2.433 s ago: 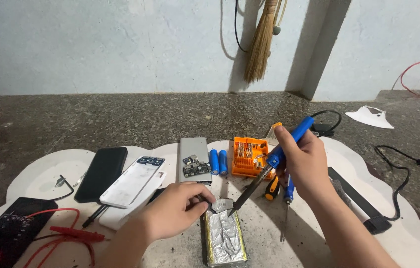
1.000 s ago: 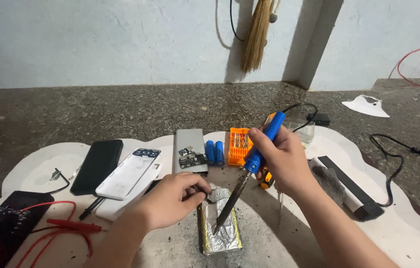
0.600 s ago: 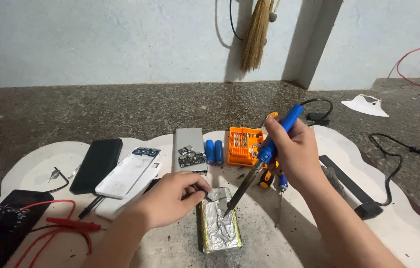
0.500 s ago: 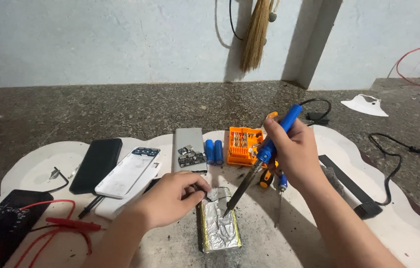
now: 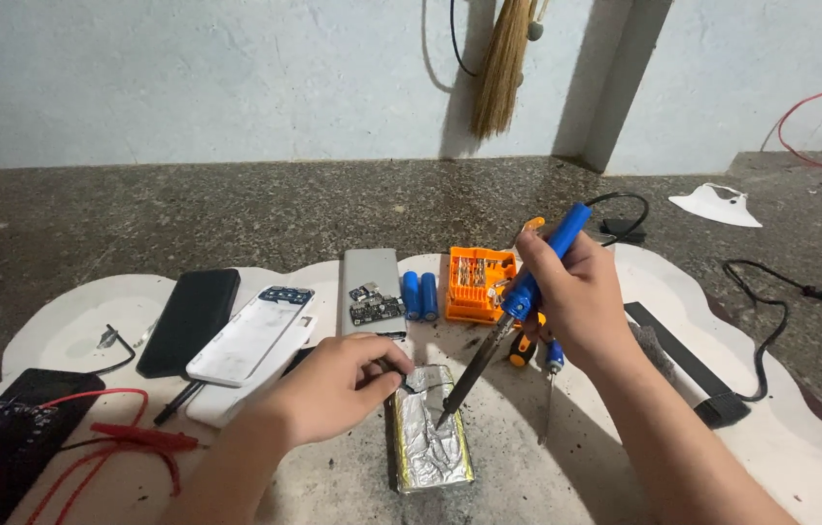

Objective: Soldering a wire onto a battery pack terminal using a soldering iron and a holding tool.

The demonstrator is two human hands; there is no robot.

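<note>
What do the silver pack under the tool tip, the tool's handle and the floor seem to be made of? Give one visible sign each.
Silver pack: probably metal foil wrap, crinkled and shiny.
Soldering iron: handle looks like smooth blue plastic, shaft dark metal.
Floor: seemingly speckled stone or terrazzo, matt grey with pale flecks.

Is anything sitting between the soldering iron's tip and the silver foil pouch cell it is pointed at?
Nothing visible. The right hand holds the blue soldering iron with its tip already at the top of the silver pouch cell. The left hand pinches a thin black wire beside the tip, not across it.
</note>
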